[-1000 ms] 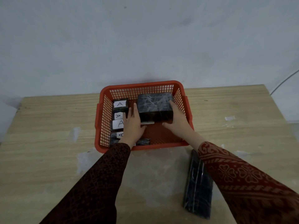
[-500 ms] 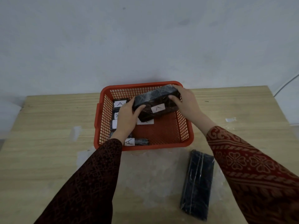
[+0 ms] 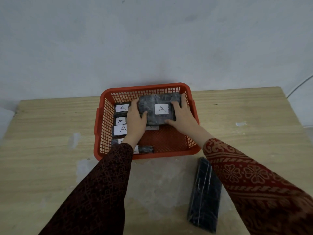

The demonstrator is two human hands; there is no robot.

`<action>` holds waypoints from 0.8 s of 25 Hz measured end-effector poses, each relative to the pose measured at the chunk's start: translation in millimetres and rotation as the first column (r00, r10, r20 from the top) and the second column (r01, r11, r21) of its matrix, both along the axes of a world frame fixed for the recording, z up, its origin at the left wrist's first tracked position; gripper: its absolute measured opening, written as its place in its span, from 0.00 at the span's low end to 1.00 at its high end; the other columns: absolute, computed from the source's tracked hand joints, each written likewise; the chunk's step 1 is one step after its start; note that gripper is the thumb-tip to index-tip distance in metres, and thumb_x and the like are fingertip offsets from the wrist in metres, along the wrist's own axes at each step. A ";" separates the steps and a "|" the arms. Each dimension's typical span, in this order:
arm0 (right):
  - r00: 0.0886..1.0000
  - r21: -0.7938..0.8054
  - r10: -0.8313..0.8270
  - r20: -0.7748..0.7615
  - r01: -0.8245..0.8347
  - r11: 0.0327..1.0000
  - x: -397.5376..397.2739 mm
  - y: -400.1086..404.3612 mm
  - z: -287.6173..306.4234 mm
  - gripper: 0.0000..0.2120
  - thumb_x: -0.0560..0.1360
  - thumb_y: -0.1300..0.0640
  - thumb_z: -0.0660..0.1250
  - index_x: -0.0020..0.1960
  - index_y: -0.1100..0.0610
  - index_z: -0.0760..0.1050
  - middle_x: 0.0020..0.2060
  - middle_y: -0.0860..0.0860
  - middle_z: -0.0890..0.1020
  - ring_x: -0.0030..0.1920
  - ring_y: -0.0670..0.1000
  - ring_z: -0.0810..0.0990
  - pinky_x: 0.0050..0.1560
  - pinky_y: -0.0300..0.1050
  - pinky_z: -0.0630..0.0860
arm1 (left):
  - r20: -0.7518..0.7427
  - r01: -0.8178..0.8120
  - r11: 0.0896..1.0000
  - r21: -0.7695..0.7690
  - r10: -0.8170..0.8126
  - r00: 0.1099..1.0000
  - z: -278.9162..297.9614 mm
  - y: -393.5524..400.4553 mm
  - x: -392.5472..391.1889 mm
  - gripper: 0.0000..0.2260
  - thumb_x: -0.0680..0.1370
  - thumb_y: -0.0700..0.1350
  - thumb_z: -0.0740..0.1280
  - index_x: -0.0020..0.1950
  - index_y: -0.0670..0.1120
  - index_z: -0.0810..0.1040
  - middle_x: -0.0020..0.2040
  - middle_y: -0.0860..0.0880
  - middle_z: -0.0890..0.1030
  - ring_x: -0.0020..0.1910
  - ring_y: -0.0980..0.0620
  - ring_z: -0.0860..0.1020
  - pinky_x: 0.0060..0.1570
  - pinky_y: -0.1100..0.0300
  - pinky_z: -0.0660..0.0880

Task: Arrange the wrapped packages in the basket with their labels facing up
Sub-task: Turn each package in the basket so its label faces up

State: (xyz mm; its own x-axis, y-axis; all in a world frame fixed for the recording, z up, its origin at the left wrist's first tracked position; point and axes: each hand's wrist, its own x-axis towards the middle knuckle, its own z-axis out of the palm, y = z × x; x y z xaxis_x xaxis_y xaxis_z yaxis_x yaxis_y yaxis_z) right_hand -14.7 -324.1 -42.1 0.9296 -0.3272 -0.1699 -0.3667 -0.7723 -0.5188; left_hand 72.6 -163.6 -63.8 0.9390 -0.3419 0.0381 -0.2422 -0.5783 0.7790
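A red mesh basket (image 3: 145,89) stands on the wooden table by the wall. In its far right part lies a large black wrapped package (image 3: 157,119), its white "A" label (image 3: 161,109) facing up. My left hand (image 3: 135,121) grips the package's left end and my right hand (image 3: 182,116) grips its right end. Along the basket's left side lie several smaller black packages (image 3: 121,108) with "A" labels up, partly hidden by my left hand and sleeve. Another small package (image 3: 146,149) lies at the basket's near wall.
A long black wrapped package (image 3: 204,195) lies on the table in front of the basket, under my right forearm, no label showing. A grey wall rises just behind the basket. A thin cable (image 3: 298,85) hangs at the far right.
Both hands turned the large package over from its blank side to label-up and lowered it flat into the far right of the basket.
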 end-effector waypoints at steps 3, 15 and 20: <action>0.986 -0.101 0.090 -0.141 -0.104 0.989 3.9 0.3 -17.5 0.35 0.79 0.45 0.57 0.77 0.58 0.43 0.77 0.58 0.39 0.76 0.63 0.36 0.76 0.60 0.49 | -0.054 0.105 0.987 0.122 -0.099 0.994 -12.7 -1.5 -15.0 0.26 0.81 0.48 0.60 0.77 0.47 0.56 0.77 0.38 0.56 0.75 0.42 0.60 0.67 0.59 0.59; 0.978 -0.052 0.063 0.198 -0.054 0.997 -61.7 44.0 10.8 0.16 0.77 0.60 0.62 0.64 0.61 0.73 0.66 0.61 0.73 0.68 0.60 0.70 0.71 0.52 0.64 | 0.157 0.185 0.753 0.632 -0.358 0.920 -0.6 -6.9 -14.3 0.25 0.81 0.55 0.56 0.72 0.40 0.64 0.74 0.38 0.64 0.73 0.40 0.60 0.70 0.47 0.58; 0.899 0.083 -0.239 0.367 0.224 0.971 -170.9 46.7 13.4 0.13 0.74 0.65 0.64 0.59 0.60 0.77 0.62 0.59 0.75 0.64 0.57 0.71 0.64 0.45 0.68 | 0.267 0.245 0.877 0.413 -0.373 0.888 37.3 -20.7 -60.6 0.10 0.79 0.44 0.62 0.57 0.44 0.77 0.56 0.44 0.77 0.59 0.44 0.73 0.58 0.50 0.67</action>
State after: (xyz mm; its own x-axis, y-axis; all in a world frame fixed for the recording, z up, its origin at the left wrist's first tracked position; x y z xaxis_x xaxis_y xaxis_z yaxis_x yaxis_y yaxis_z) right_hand -185.6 -277.4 -28.7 0.8262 -0.5412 0.1567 -0.3073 -0.6660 -0.6797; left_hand 12.0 -184.3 -26.4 0.7357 -0.6620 0.1432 -0.6594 -0.6516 0.3750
